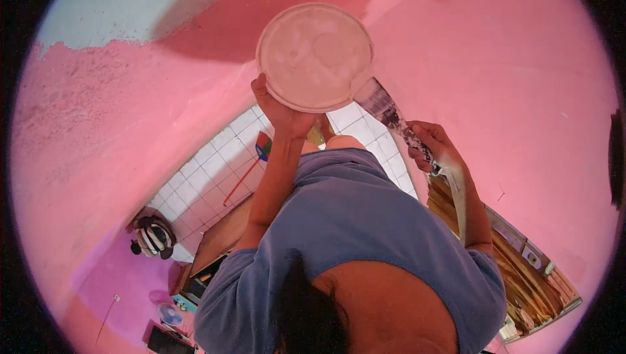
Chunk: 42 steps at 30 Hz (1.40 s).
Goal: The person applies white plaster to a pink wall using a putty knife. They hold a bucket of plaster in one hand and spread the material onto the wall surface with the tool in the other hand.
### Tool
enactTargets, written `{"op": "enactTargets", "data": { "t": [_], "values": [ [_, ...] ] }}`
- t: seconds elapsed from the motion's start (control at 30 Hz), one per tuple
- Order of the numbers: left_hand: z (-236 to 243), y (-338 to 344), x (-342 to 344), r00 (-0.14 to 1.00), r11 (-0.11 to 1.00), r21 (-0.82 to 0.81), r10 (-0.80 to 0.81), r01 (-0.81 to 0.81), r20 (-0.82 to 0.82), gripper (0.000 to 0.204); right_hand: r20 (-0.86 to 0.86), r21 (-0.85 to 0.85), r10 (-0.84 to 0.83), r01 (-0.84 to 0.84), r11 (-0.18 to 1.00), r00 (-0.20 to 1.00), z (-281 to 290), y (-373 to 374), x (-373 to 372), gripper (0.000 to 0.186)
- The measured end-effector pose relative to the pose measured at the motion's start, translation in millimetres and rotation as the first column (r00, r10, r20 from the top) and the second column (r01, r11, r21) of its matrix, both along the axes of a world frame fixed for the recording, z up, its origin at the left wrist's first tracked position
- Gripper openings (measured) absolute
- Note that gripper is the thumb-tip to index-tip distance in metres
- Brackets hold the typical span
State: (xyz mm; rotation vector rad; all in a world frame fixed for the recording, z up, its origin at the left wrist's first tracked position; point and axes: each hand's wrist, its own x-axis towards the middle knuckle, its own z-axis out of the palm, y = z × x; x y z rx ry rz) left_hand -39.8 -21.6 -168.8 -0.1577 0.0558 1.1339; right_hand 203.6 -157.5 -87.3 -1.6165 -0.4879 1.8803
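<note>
My left hand (282, 107) holds up a round, shallow lid (316, 54) from below, its thumb against the near left rim. A smeared pinkish-white layer covers the lid's face. In my right hand (435, 145) is a putty knife (389, 114), with fingers wrapped round its handle. Pale and dark stains mark its broad blade, whose tip meets the lid's lower right edge; whether it rests on the rim or just over it I cannot tell. Most of the left fingers are hidden under the lid.
A pink wall (489, 60) rises ahead, with a pale bluish-white patch (130, 2) at upper left. White tiles (215, 158) cover the floor, where a red-handled stick (242, 183) lies. A striped bundle (154, 235) and fan (171, 313) are at lower left, wooden furniture (521, 276) at right.
</note>
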Motion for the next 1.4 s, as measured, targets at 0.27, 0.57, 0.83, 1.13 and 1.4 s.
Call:
{"op": "enactTargets", "data": {
  "t": [0.27,0.57,0.83,1.13,1.4],
  "values": [
    [-5,2,1,0.923,0.998,0.013,-0.065,0.065,0.378,0.066,0.376,0.218,0.027,-0.117,0.969,0.926,44,8,19,0.031],
    [-7,-6,1,0.957,0.999,0.016,-0.039,0.036,0.286,0.06,0.72,0.079,0.302,-0.505,0.859,0.625,66,57,16,0.035],
    [-9,-5,0,0.974,0.992,0.007,-0.125,0.126,0.191,0.066,0.756,0.065,0.319,-0.55,0.833,0.572,64,65,21,0.035],
    [-5,-2,12,0.987,0.994,-0.005,-0.112,0.112,-0.112,0.064,0.717,0.014,0.36,-0.529,0.849,0.597,61,64,27,0.034],
    [-4,3,29,0.982,0.996,-0.053,-0.084,0.076,-0.169,0.064,0.629,0.019,0.367,-0.485,0.874,0.686,47,58,37,0.034]
  ]
}}
